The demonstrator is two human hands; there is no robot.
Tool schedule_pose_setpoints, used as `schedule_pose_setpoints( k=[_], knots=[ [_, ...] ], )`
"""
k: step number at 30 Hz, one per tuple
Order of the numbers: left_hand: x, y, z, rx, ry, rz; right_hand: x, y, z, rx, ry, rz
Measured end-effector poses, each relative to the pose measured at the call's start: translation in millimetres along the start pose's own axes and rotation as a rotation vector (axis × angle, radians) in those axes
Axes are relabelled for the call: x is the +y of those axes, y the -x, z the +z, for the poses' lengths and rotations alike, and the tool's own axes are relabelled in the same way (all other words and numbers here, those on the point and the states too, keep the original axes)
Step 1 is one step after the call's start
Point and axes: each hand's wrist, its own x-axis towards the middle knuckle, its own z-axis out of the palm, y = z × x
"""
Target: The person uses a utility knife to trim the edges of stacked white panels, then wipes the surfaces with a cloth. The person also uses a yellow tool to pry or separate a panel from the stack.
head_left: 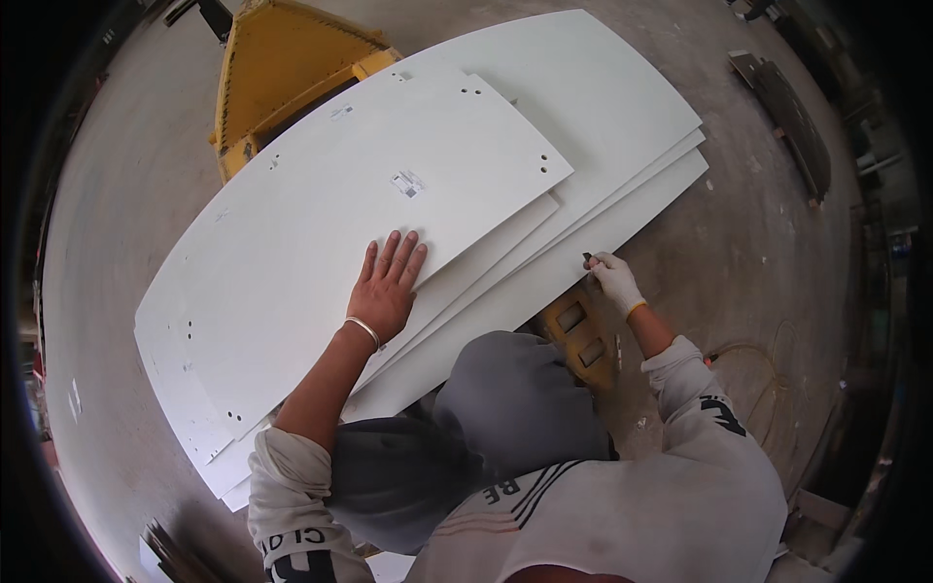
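My bare left hand (pixel 385 290), with a bracelet at its wrist, lies flat with fingers outstretched on the top white panel (pixel 301 253). That panel has small drilled holes near its corners and a label (pixel 408 184) beyond my fingertips. Several larger white panels (pixel 603 87) lie unevenly stacked under it, their edges stepping out to the right. My right hand (pixel 616 281), in a white glove, is closed on a small dark object (pixel 588 259) at the near right edge of the lowest visible panel. What kind of object it is does not show.
A yellow metal frame (pixel 292 68) stands beyond the stack, and a yellow slotted metal part (pixel 581 340) shows under its near edge. Dark boards (pixel 782 117) lie on the concrete floor (pixel 709 253) at far right. A thin hose or cable (pixel 768 360) curls to my right.
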Motion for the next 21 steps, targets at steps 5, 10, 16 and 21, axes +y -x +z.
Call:
schedule_pose_setpoints(
  k=[5, 10, 16, 21],
  knots=[
    [8.4, -4.5, -5.8, 0.004, 0.002, 0.002, 68.1, 44.9, 23.2, 0.175, 0.082, 0.100],
    [15.2, -1.0, -2.2, 0.028, 0.074, -0.060, 47.5, 68.7, 54.9, 0.293, -0.129, 0.075],
    [18.6, -7.7, 6.5, 0.088, -0.055, 0.048, -97.5, -10.0, 31.6, 0.124, -0.040, -0.010],
    [14.9, 1.3, 6.8, 0.154, 0.073, 0.102, -151.0, -87.6, 23.3, 0.178, 0.530, -0.153]
  ],
)
